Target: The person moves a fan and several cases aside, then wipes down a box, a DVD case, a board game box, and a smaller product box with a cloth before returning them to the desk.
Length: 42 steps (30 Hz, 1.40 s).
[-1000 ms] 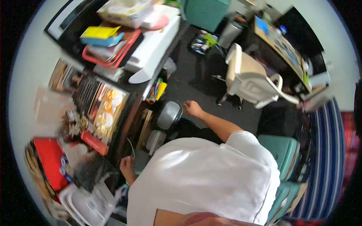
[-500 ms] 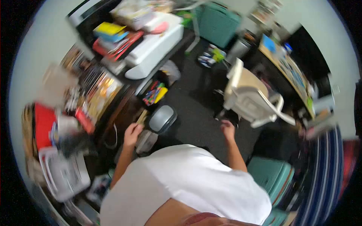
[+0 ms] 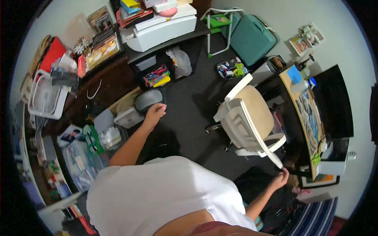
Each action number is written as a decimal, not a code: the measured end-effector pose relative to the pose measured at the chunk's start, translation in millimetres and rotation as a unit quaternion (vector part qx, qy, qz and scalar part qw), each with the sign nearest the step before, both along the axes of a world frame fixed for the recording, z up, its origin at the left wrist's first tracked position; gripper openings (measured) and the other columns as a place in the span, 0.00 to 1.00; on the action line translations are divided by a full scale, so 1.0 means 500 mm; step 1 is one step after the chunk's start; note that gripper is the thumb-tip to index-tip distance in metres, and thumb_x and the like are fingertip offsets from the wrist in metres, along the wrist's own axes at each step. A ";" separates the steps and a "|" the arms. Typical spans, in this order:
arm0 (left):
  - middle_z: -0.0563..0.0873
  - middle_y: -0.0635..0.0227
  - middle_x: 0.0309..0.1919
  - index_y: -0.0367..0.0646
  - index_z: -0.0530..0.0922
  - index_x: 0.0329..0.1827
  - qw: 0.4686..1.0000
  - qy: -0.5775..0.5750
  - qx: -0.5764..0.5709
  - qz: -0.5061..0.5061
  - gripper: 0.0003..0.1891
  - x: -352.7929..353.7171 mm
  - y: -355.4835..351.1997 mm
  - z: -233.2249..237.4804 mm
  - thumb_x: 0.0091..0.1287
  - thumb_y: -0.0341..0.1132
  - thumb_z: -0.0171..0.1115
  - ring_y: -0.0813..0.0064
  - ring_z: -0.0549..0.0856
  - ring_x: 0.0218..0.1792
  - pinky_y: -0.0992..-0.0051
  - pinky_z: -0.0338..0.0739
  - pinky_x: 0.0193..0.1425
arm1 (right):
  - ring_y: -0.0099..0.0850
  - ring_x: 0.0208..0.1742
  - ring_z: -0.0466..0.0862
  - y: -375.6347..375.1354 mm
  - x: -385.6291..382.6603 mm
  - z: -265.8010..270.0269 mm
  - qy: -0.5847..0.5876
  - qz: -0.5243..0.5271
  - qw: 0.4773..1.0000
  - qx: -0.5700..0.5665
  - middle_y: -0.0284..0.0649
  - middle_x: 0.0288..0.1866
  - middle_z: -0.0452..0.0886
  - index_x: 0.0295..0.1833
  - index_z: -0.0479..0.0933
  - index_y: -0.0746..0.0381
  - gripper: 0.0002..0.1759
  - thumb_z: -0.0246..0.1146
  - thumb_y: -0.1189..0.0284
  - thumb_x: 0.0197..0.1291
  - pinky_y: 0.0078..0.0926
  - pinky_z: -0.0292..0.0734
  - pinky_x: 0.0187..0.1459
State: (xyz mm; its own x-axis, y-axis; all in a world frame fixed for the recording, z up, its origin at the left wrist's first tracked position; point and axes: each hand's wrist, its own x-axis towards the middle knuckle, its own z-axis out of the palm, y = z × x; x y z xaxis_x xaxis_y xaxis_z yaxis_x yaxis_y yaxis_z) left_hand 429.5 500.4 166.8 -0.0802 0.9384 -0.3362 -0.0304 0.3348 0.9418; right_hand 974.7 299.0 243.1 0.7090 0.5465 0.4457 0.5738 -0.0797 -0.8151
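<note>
My left hand [image 3: 156, 113] is held over the floor beside a small lidded bin with a grey top [image 3: 149, 99]. Its fingers are loosely curled, and nothing shows in them. Out to the right, my right hand [image 3: 279, 179] meets the end of the curved backrest of a white office chair [image 3: 252, 122] with a beige seat. The fingers are bent at that edge, partly hidden. The chair stands on castors, with its seat toward the desk [image 3: 296, 103].
Dark carpet [image 3: 185, 133] lies between the chair and the left shelves. A teal suitcase [image 3: 254, 39] stands at the back, near a tray of small items [image 3: 232, 69]. A white printer [image 3: 165, 33] tops the dark cabinet. A white basket [image 3: 45, 96] sits far left.
My view has turned and shifted, and the chair appears larger. My right hand has moved outward to the chair's backrest. My left hand has come forward, nearer the grey-topped bin.
</note>
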 end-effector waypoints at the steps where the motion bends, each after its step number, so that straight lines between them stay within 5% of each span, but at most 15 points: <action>1: 0.76 0.74 0.31 0.41 0.75 0.42 1.000 -0.008 0.007 -0.005 0.12 0.031 0.001 -0.013 0.63 0.39 0.55 0.83 0.75 0.32 0.81 0.68 0.37 | 0.17 0.26 0.63 -0.007 0.068 0.002 0.035 0.018 0.999 -0.011 0.29 0.28 0.69 0.39 0.73 0.67 0.16 0.43 0.84 0.48 0.13 0.58 0.28; 8: 0.77 0.73 0.31 0.42 0.76 0.40 0.980 0.016 0.045 -0.195 0.10 0.299 0.062 -0.172 0.62 0.38 0.56 0.83 0.75 0.31 0.80 0.71 0.38 | 0.18 0.28 0.69 0.061 0.283 -0.038 0.093 0.058 0.971 -0.210 0.34 0.29 0.71 0.49 0.71 0.67 0.13 0.49 0.74 0.61 0.15 0.65 0.29; 10: 0.80 0.66 0.31 0.40 0.77 0.40 0.977 0.036 -0.098 -0.184 0.14 0.373 0.072 -0.269 0.62 0.42 0.55 0.74 0.79 0.34 0.73 0.73 0.39 | 0.21 0.32 0.75 0.034 0.388 -0.114 -0.150 0.159 0.938 -0.268 0.43 0.42 0.75 0.53 0.68 0.68 0.17 0.51 0.69 0.62 0.18 0.70 0.34; 12: 0.81 0.60 0.35 0.36 0.77 0.43 0.914 0.266 -0.172 -0.253 0.20 0.454 0.066 -0.266 0.61 0.46 0.55 0.66 0.79 0.36 0.68 0.72 0.43 | 0.26 0.36 0.77 0.007 0.407 -0.042 0.052 0.241 0.848 -0.470 0.47 0.52 0.72 0.56 0.67 0.68 0.20 0.53 0.69 0.61 0.22 0.73 0.38; 15: 0.81 0.52 0.42 0.34 0.76 0.47 0.836 0.341 -0.112 -0.414 0.26 0.518 0.053 -0.398 0.60 0.51 0.54 0.56 0.79 0.41 0.63 0.71 0.47 | 0.31 0.39 0.76 -0.055 0.577 -0.090 0.266 0.154 0.793 -0.526 0.45 0.52 0.73 0.58 0.64 0.68 0.24 0.56 0.69 0.59 0.26 0.73 0.39; 22: 0.83 0.57 0.37 0.42 0.80 0.42 0.835 0.456 -0.143 -0.274 0.21 0.628 -0.037 -0.297 0.58 0.50 0.55 0.62 0.82 0.40 0.65 0.74 0.48 | 0.47 0.66 0.57 -0.065 1.188 -0.198 -0.017 0.036 0.882 -0.470 0.56 0.66 0.55 0.68 0.46 0.67 0.44 0.63 0.64 0.53 0.41 0.55 0.63; 26: 0.82 0.59 0.37 0.38 0.78 0.43 0.932 0.325 -0.161 0.007 0.19 0.705 -0.184 -0.238 0.60 0.46 0.54 0.67 0.80 0.38 0.68 0.73 0.45 | 0.51 0.61 0.63 -0.009 1.474 -0.183 -0.393 -0.080 0.785 -0.473 0.58 0.60 0.62 0.63 0.55 0.70 0.44 0.63 0.55 0.48 0.42 0.59 0.61; 32: 0.80 0.48 0.40 0.32 0.77 0.46 0.871 0.319 -0.372 0.045 0.25 0.734 -0.541 -0.224 0.57 0.48 0.58 0.59 0.79 0.43 0.64 0.70 0.49 | 0.49 0.56 0.68 0.066 1.561 -0.207 -0.185 -0.175 0.824 -0.506 0.56 0.51 0.70 0.59 0.63 0.66 0.35 0.62 0.57 0.49 0.47 0.63 0.57; 33: 0.79 0.51 0.45 0.37 0.77 0.49 0.852 0.407 -0.320 -0.086 0.22 0.716 -0.617 -0.223 0.57 0.44 0.58 0.59 0.78 0.46 0.65 0.70 0.50 | 0.48 0.55 0.69 0.057 1.714 -0.347 -0.385 -0.075 0.771 -0.501 0.55 0.48 0.72 0.58 0.66 0.64 0.32 0.61 0.57 0.50 0.48 0.65 0.53; 34: 0.78 0.55 0.49 0.50 0.74 0.55 0.832 0.303 -0.450 0.115 0.21 0.749 -0.647 -0.167 0.56 0.38 0.56 0.62 0.78 0.49 0.67 0.70 0.53 | 0.48 0.54 0.70 0.049 1.853 -0.473 -0.595 -0.018 0.667 -0.448 0.54 0.45 0.74 0.56 0.68 0.61 0.30 0.59 0.56 0.50 0.50 0.67 0.49; 35: 0.76 0.59 0.53 0.58 0.69 0.60 0.754 0.498 -0.399 -0.158 0.23 0.708 -0.720 -0.199 0.58 0.35 0.53 0.64 0.76 0.53 0.69 0.69 0.56 | 0.47 0.47 0.75 0.055 1.825 -0.480 -0.520 -0.167 0.767 -0.337 0.53 0.41 0.76 0.56 0.69 0.61 0.29 0.53 0.54 0.54 0.47 0.70 0.45; 37: 0.74 0.61 0.55 0.52 0.66 0.62 0.702 0.533 -0.438 -0.178 0.21 0.775 -0.758 -0.056 0.65 0.36 0.49 0.62 0.75 0.54 0.68 0.70 0.57 | 0.46 0.43 0.77 0.063 1.767 -0.426 -0.354 -0.185 0.821 -0.407 0.54 0.39 0.77 0.54 0.70 0.63 0.27 0.51 0.55 0.55 0.43 0.71 0.44; 38: 0.77 0.60 0.50 0.51 0.68 0.60 0.667 0.562 -0.424 -0.244 0.20 0.729 -0.815 -0.122 0.64 0.37 0.50 0.60 0.77 0.49 0.65 0.72 0.53 | 0.45 0.41 0.78 0.052 1.753 -0.402 -0.264 -0.194 0.836 -0.440 0.54 0.38 0.77 0.53 0.70 0.64 0.26 0.50 0.56 0.56 0.41 0.72 0.43; 40: 0.81 0.58 0.43 0.46 0.72 0.55 0.686 0.554 -0.420 -0.214 0.18 0.654 -0.888 -0.188 0.62 0.40 0.52 0.59 0.80 0.44 0.64 0.74 0.48 | 0.44 0.41 0.77 0.040 1.724 -0.360 -0.219 -0.210 0.834 -0.461 0.53 0.39 0.77 0.52 0.70 0.65 0.25 0.50 0.57 0.56 0.40 0.72 0.44; 42: 0.81 0.54 0.41 0.39 0.75 0.50 0.778 0.458 -0.430 -0.009 0.19 0.630 -0.906 -0.194 0.62 0.43 0.55 0.62 0.81 0.44 0.67 0.74 0.45 | 0.43 0.41 0.77 0.027 1.704 -0.339 -0.213 -0.221 0.842 -0.443 0.52 0.39 0.76 0.50 0.71 0.65 0.24 0.51 0.58 0.56 0.39 0.72 0.44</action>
